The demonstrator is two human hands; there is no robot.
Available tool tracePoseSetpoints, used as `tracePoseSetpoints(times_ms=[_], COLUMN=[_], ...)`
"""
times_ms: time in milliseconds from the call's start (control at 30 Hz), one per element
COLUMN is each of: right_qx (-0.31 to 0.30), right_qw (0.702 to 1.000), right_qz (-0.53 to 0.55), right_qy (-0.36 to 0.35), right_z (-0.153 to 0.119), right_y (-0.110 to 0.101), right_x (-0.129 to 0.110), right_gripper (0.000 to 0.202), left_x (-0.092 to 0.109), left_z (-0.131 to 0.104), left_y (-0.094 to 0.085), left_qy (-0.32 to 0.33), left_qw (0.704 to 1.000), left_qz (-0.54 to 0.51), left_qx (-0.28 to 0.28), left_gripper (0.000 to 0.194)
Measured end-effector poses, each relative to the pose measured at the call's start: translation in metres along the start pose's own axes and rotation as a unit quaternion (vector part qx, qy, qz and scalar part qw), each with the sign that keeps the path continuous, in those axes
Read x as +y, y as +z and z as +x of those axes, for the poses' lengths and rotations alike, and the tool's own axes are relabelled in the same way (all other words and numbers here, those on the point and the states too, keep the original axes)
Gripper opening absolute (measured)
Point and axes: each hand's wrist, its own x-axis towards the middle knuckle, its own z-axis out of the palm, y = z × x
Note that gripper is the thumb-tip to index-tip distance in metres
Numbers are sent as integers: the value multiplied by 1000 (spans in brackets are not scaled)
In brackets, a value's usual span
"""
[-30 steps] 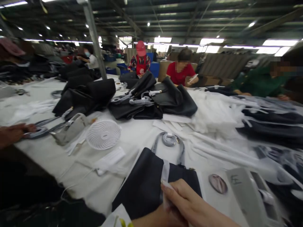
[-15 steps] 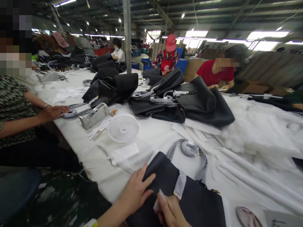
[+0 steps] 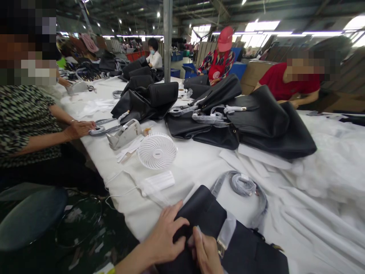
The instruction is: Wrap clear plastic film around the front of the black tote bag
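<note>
White-covered table [image 3: 196,161] with bags [image 3: 256,121], fan [image 3: 157,150]

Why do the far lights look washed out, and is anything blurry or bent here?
Head view: the ceiling lights blow out to white glare; the wide lens bows the table edge; faces are pixelated; the left hand, right hand and dark bag at the bottom look slightly soft.

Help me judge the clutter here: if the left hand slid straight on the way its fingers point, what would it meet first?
The left hand lies on the dark bag, fingers pointing up and right. Going on, it would likely first meet the plastic-wrapped strap tab, then the coiled wrapped strap; depth is uncertain.
</note>
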Motion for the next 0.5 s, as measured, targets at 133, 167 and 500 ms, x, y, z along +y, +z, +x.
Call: tracePoseSetpoints(times_ms=[133, 167, 500], right_qx=[11, -1, 72], right_qw=[1000, 1000, 988], right_qz=[-7, -3, -74], right_qy=[0, -7, -117], right_z=[0, 0, 0], right_y=[-3, -3, -6], right_x=[2, 5, 4], right_gripper=[66, 66, 44], left_x=[11, 13, 4], left_z=[-9, -10, -9], left_y=[7, 11, 30], left_qy=[-32, -39, -64], left_qw=[998, 996, 981], left_qz=[35, 49, 113], left_qx=[40, 57, 145], left_gripper=[39, 37, 8])
